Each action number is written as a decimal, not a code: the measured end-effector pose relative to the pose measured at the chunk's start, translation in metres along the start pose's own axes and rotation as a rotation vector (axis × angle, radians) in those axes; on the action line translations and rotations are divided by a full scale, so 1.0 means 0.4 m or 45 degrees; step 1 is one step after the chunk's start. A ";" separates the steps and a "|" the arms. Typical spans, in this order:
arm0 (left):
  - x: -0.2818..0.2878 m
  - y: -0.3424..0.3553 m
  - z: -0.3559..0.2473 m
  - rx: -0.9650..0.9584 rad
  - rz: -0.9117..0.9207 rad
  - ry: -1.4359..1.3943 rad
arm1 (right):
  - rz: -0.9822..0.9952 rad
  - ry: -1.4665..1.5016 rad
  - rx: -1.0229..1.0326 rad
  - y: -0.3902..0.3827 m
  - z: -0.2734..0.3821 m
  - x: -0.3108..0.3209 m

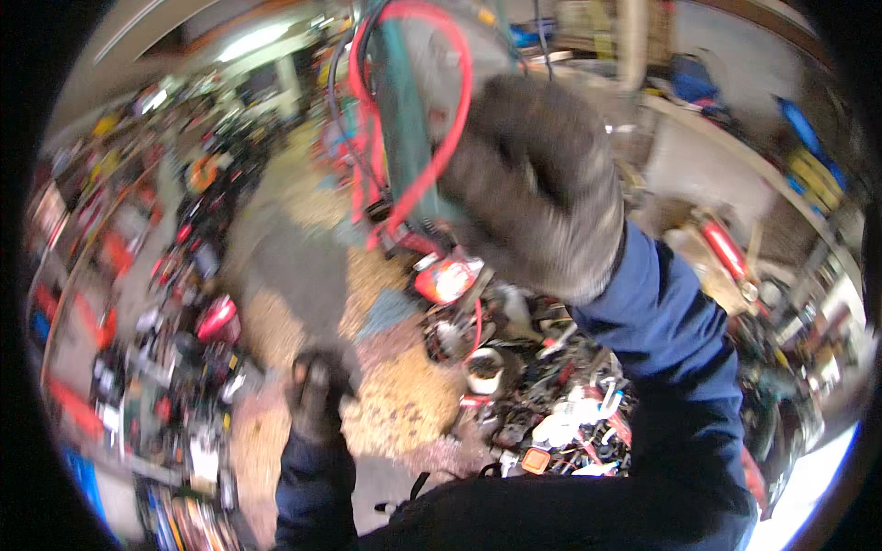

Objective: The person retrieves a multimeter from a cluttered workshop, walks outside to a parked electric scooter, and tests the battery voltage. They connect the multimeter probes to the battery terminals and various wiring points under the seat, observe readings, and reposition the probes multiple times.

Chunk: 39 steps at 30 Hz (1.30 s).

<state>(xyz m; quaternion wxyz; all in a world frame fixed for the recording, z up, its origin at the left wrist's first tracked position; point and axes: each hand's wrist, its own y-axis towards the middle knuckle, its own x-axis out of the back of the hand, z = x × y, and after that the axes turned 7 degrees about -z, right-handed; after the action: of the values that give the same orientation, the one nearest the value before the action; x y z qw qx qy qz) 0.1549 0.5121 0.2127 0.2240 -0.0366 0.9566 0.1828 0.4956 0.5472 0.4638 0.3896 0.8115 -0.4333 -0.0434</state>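
Hose, red and looped, stands at the far centre in front of a green post, immediately left of the right hand, which is clearly the nearer. Long axis of the loop runs far to near; its rounded crown points far, its narrow end near and slightly left. Right hand, gloved, has bent fingers beside the hose; blur prevents telling whether it grips. Left hand, also gloved, is low and well apart, above the floor; its closure cannot be told.

Cluttered workshop, heaped mechanical parts, red cylinder, stained floor
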 end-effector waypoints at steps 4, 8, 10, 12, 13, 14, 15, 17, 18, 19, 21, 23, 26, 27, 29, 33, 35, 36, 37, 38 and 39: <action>-0.068 -0.026 -0.178 -0.062 -0.029 -0.160 | -0.217 0.618 -0.102 0.063 0.255 -0.249; -0.013 -0.116 -0.258 -0.176 -0.150 -0.390 | -0.256 0.943 -0.098 0.102 0.513 -0.368; 0.049 -0.175 -0.283 -0.092 -0.212 -0.340 | -0.178 1.001 -0.066 0.132 0.624 -0.394; 0.126 -0.252 -0.311 -0.070 -0.356 -0.409 | -0.271 1.115 -0.025 0.194 0.728 -0.433; 0.169 -0.295 -0.330 -0.067 -0.362 -0.489 | -0.285 1.167 -0.011 0.224 0.778 -0.443; 0.210 -0.343 -0.351 -0.066 -0.388 -0.494 | -0.296 1.216 0.007 0.255 0.830 -0.447; 0.249 -0.392 -0.371 -0.124 -0.442 -0.548 | -0.341 1.203 0.044 0.289 0.879 -0.451; 0.322 -0.506 -0.424 -0.239 -0.579 -0.536 | -0.340 1.308 0.107 0.361 0.990 -0.442; 0.364 -0.564 -0.452 -0.287 -0.638 -0.519 | -0.336 1.348 0.151 0.406 1.047 -0.439; 0.394 -0.622 -0.472 -0.331 -0.702 -0.482 | -0.399 1.387 0.175 0.445 1.099 -0.436; 0.452 -0.747 -0.507 -0.342 -0.828 -0.552 | -0.463 1.479 0.208 0.522 1.201 -0.414; 0.513 -0.870 -0.538 -0.390 -1.052 -0.145 | -0.397 1.599 0.233 0.585 1.287 -0.370; 0.589 -1.031 -0.581 -0.477 -1.195 -0.306 | -0.313 1.808 0.248 0.676 1.395 -0.324; 0.603 -1.094 -0.600 -0.611 -1.176 -0.278 | -0.261 1.856 0.234 0.704 1.426 -0.312; 0.619 -1.194 -0.640 -0.709 -1.289 -0.137 | -0.217 1.992 0.241 0.763 1.502 -0.300; 0.637 -1.350 -0.711 -0.901 -1.481 0.228 | 0.155 2.179 0.436 0.857 1.635 -0.292; 0.643 -1.447 -0.746 -0.869 -1.587 0.542 | 0.249 2.399 0.386 0.905 1.712 -0.288; 0.654 -1.478 -0.760 -0.903 -1.526 0.270 | 0.286 2.524 0.376 0.932 1.757 -0.284; 0.665 -1.508 -0.771 -0.939 -1.469 -0.006 | 0.421 2.760 0.222 0.957 1.810 -0.279; 0.660 -1.540 -0.771 -0.925 -1.542 0.058 | 0.477 2.872 0.214 0.984 1.869 -0.276; 0.652 -1.569 -0.774 -0.944 -1.615 0.360 | 0.540 2.976 0.201 1.013 1.924 -0.275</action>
<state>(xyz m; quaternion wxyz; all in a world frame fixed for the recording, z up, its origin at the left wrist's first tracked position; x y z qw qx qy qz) -0.1123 -0.1823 0.1459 0.1344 -0.6774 0.6473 0.3225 -0.1581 0.0406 0.1729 0.4970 0.2932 0.0573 0.8147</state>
